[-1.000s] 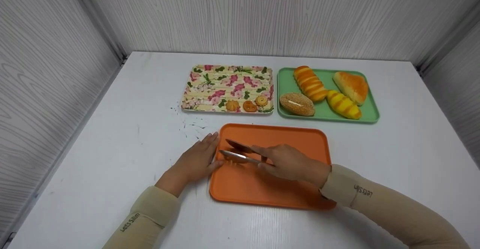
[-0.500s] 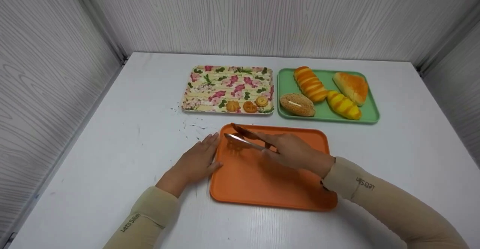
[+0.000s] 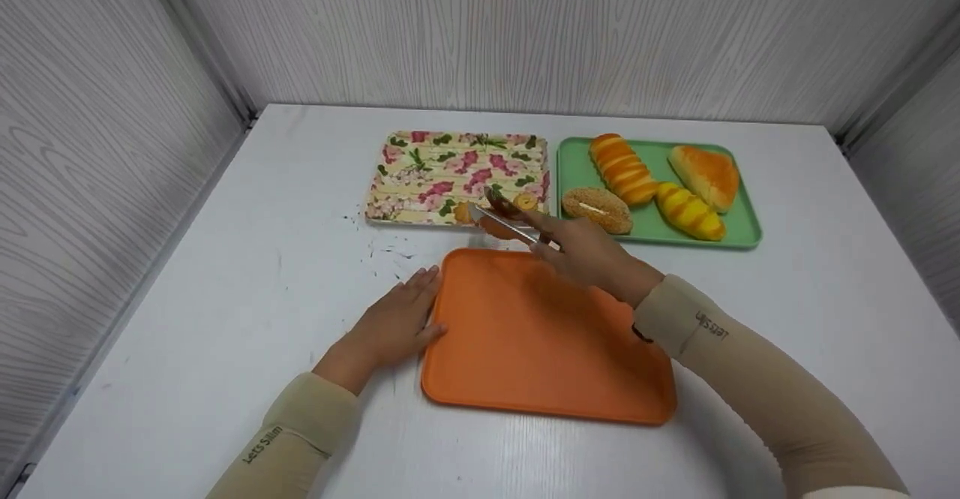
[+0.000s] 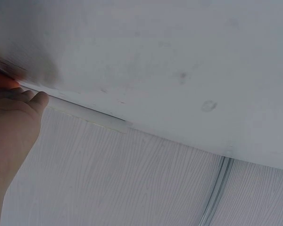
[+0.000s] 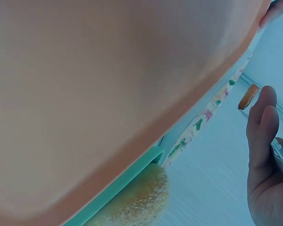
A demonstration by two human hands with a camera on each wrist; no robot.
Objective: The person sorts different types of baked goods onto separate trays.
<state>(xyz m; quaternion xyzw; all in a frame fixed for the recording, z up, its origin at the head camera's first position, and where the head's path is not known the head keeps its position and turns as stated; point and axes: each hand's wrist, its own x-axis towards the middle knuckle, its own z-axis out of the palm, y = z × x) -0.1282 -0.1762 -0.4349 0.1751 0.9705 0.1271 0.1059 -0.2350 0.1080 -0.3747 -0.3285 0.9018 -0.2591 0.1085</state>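
My right hand (image 3: 589,255) grips metal tongs (image 3: 517,232), whose tips point left over the front edge of the floral tray (image 3: 420,176). In the right wrist view, a small brown piece (image 5: 248,96) shows at the tongs' far end; I cannot tell whether it is a held cookie. A flower-shaped cookie (image 3: 463,213) and a round cookie (image 3: 526,202) lie along that tray's front; the tongs overlap the spot between them. My left hand (image 3: 394,324) lies with extended fingers against the left rim of the orange tray (image 3: 547,356).
At the back right, a green tray (image 3: 742,225) holds a sesame bun (image 3: 600,211), a striped loaf (image 3: 624,169), a yellow striped bread (image 3: 690,212) and a wedge-shaped bread (image 3: 706,176). Pale wood-grain panels (image 3: 525,34) rise behind and beside the white table (image 3: 300,259).
My right hand has moved the tongs from low over the orange tray's left part away from me to the floral tray's front edge. The left hand has stayed at the orange rim.
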